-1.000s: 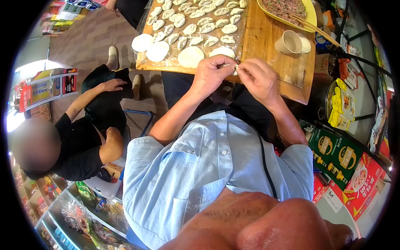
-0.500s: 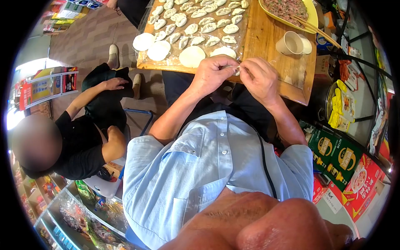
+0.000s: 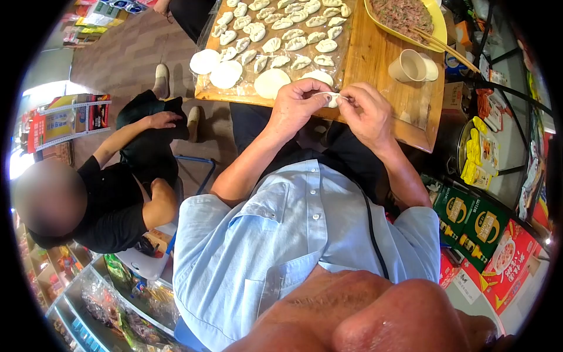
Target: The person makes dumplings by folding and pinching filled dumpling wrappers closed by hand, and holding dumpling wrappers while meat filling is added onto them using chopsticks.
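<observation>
A small white dumpling (image 3: pixel 333 101) is pinched between my two hands over the near edge of the wooden table (image 3: pixel 369 64). My left hand (image 3: pixel 298 107) grips its left side, and my right hand (image 3: pixel 368 111) has fingertips on its right side; the fingers cover much of it. Beyond them, several folded dumplings (image 3: pixel 295 43) lie in rows on a plastic-covered part of the table. Flat round wrappers (image 3: pixel 271 83) line its near edge, one of them partly behind my left hand.
A yellow plate (image 3: pixel 440 24) of minced filling (image 3: pixel 402 17) with chopsticks (image 3: pixel 448 50) stands at the back right, paper cups (image 3: pixel 409 66) nearer. A person in black (image 3: pixel 111 202) sits at the left. Packaged goods (image 3: pixel 481 155) crowd the right.
More of the white dumpling shows between my fingertips than half a second ago. The table and its contents have shifted slightly in view. My hands remain together in nearly the same place.
</observation>
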Demonstrator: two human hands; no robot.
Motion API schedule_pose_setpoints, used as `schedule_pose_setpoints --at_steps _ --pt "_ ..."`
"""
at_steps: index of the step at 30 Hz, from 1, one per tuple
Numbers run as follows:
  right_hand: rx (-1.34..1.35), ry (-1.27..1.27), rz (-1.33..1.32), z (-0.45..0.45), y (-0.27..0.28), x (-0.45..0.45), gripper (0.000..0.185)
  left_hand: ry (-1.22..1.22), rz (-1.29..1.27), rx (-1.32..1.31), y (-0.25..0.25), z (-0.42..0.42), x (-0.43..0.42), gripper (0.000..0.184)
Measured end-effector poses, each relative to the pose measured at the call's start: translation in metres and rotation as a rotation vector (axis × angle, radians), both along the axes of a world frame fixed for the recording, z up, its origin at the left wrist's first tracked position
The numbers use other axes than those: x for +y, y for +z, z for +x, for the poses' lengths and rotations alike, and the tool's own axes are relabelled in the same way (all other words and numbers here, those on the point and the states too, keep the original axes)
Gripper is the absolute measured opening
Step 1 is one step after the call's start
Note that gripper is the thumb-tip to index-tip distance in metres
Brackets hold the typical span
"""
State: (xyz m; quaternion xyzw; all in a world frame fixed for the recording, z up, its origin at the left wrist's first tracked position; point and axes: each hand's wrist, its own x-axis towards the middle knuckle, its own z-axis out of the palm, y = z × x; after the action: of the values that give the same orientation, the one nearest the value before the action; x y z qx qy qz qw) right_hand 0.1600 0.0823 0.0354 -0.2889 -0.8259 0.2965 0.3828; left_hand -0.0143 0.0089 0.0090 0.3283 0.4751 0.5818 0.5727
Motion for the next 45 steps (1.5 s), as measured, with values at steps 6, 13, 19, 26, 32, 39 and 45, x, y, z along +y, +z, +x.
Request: schedule_pose_setpoints --at_steps 6,13,19,26,32,39,45 --pt "0.006 -0.004 -0.052 -0.001 0.003 0.0 0.013 -0.013 0.003 0.055 0.0 -0.001 0.001 0.012" --pt "-0.006 0.029 0.103 -0.001 0.002 0.003 0.011 0.021 -0.018 0.069 0.006 0.0 -0.001 0.012" --pt "-0.027 0.135 0.216 0.0 0.009 0.005 0.012 0.046 0.011 0.122 -0.004 0.0 0.0 0.009" --pt "-0.03 0.072 0.127 -0.003 0.005 0.004 0.013 0.012 0.114 0.296 0.002 -0.002 0.0 0.007" --pt "-0.033 0.068 0.177 -0.004 0.007 0.003 0.011 -0.026 0.183 0.404 0.005 -0.005 -0.001 0.008" --pt "-0.011 0.035 0.146 -0.007 0.007 0.002 0.01 -0.024 0.038 0.242 0.006 -0.005 -0.004 0.013" --pt "-0.003 0.057 0.135 -0.008 0.008 0.003 0.011 0.026 0.015 0.08 0.001 -0.007 -0.005 0.015"
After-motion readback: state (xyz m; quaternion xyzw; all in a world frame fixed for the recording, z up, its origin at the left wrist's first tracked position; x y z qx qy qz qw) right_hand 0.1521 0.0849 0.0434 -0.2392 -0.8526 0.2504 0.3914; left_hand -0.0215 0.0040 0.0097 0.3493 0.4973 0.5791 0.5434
